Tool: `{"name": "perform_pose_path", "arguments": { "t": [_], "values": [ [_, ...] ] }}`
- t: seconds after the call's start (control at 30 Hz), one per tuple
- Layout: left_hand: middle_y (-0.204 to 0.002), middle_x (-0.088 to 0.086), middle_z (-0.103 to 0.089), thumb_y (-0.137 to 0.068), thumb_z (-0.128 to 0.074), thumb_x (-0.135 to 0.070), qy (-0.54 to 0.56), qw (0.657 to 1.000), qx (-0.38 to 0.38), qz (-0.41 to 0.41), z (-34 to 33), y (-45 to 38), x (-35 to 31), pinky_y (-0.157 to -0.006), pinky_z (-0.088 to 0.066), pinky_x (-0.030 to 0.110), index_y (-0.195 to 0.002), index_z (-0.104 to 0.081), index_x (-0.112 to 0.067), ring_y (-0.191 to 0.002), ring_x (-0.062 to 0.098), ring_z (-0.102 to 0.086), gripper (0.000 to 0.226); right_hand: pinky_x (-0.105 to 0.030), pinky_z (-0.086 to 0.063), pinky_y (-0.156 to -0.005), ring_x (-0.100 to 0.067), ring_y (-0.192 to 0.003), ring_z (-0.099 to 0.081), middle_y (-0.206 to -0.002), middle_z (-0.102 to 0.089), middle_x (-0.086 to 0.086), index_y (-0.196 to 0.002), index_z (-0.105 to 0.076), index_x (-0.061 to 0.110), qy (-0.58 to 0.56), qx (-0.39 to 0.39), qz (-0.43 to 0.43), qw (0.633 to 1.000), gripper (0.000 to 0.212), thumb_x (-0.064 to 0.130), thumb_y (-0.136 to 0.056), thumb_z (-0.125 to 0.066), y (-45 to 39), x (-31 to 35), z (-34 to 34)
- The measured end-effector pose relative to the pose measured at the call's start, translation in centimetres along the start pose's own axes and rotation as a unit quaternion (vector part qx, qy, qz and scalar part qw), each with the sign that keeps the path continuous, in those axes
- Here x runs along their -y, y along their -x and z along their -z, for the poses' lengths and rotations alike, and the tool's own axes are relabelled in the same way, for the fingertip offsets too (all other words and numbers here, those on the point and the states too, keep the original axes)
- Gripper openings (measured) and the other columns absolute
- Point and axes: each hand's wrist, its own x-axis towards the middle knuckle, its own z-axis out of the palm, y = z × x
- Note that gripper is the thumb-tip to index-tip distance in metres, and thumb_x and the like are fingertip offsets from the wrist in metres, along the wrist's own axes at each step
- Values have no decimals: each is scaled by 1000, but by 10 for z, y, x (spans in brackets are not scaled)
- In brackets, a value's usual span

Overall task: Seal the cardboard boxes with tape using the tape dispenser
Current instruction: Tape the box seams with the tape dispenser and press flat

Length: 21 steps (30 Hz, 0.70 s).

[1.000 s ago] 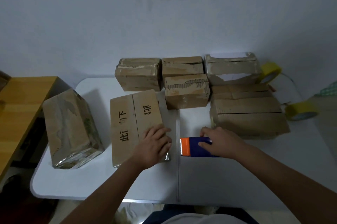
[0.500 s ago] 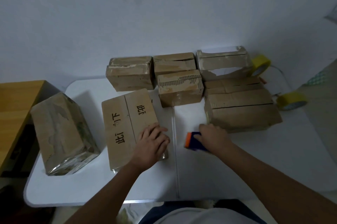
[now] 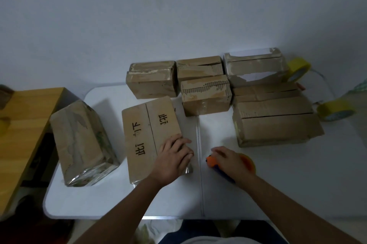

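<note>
A flat cardboard box with black printed characters (image 3: 147, 136) lies on the white table (image 3: 278, 184) in front of me. My left hand (image 3: 172, 158) rests on its near right corner, fingers laid over the top. Just right of it, my right hand (image 3: 231, 161) grips the orange and blue tape dispenser (image 3: 212, 162), which is lifted and tilted, with its orange nose pointing left. Most of the dispenser is hidden under my hand.
A taped box (image 3: 81, 142) stands at the left. Several more cardboard boxes (image 3: 204, 94) crowd the back, with a long one (image 3: 276, 122) at the right. Two yellow tape rolls (image 3: 335, 109) (image 3: 298, 69) lie at the far right. A wooden table (image 3: 21, 124) adjoins on the left.
My right hand has lifted and turned the dispenser from lying flat on the table to a tilted pose under my palm. My left hand stays on the box.
</note>
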Motion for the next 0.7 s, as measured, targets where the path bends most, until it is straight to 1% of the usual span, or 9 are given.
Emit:
{"name": "perform_pose_path", "arguments": {
  "t": [0.03, 0.07, 0.1, 0.13, 0.2, 0.33, 0.43, 0.57, 0.7],
  "values": [
    [-136, -9, -53, -101, -43, -41, -1, 1000, -3, -3, 0, 0, 0, -107, -13, 24, -97, -66, -26, -137, 18, -33, 28, -27, -46, -76, -13, -89, -60, -96, -61, -2, -113, -56, 14, -170, 59, -64, 982, 18, 19, -96, -53, 2, 11, -8],
    [-135, -8, -53, -101, -44, -40, -1, 1000, -4, -7, 0, 0, 1, -106, -14, 25, -96, -66, -25, -137, 19, -33, 27, -31, -50, -85, -15, -97, -62, -100, -65, -4, -113, -56, 13, -279, 98, -111, 949, 18, 17, -96, -54, 3, 17, -15],
    [-136, -8, -53, -101, -44, -40, 1, 1000, -4, -11, 0, 1, 1, -105, -16, 26, -96, -66, -25, -137, 20, -34, 27, -34, -49, -95, -18, -105, -62, -109, -68, -6, -115, -57, 11, -311, 129, -136, 932, 19, 19, -98, -53, 3, 20, -20],
    [-136, -7, -53, -101, -44, -40, 2, 1000, -1, -13, 0, 1, 1, -105, -18, 29, -97, -65, -24, -136, 20, -34, 27, -35, -48, -98, -20, -107, -63, -113, -68, -9, -115, -58, 10, -310, 145, -142, 929, 21, 21, -98, -52, 3, 20, -24],
    [-136, -7, -51, -101, -45, -41, -2, 1000, 0, -13, -1, 1, 1, -106, -25, 33, -102, -62, -23, -134, 18, -36, 25, -33, -49, -95, -19, -98, -66, -107, -70, -10, -114, -63, 6, -302, 125, -131, 936, 24, 21, -96, -57, 6, 18, -28],
    [-140, 0, -44, -98, -51, -46, 50, 999, -2, 14, 9, -3, 3, -109, -32, 30, -117, -51, -16, -126, 12, -41, 35, -21, -50, -70, -13, -78, -64, -86, -68, -8, -106, -66, 0, -256, 42, -71, 963, 20, 14, -93, -62, 8, 9, -31],
    [-148, 0, -43, -101, -50, -42, 32, 999, -5, -20, 20, 8, 14, -118, -27, 40, -128, -52, -17, -138, 12, -37, 36, -16, -46, -59, -13, -68, -59, -79, -66, -11, -95, -67, -1, -222, -10, -12, 975, 11, 7, -92, -60, 9, 10, -35],
    [-160, -8, -27, -101, -33, -57, -20, 998, 60, -6, 22, 37, 26, -123, -6, 40, -147, -41, -29, -151, 11, -13, 55, -21, -49, -65, -13, -69, -61, -79, -68, -11, -89, -68, 3, -161, -43, 46, 985, 8, 7, -91, -62, 7, 9, -34],
    [-158, -4, -33, -99, -31, -62, -73, 994, 77, -9, 17, 39, 27, -119, -16, 45, -147, -42, -28, -148, 19, -24, 60, -29, -51, -74, -15, -78, -63, -82, -69, -7, -90, -67, 8, -108, -67, 81, 989, 8, 12, -93, -61, 4, 5, -37]
  ]
}}
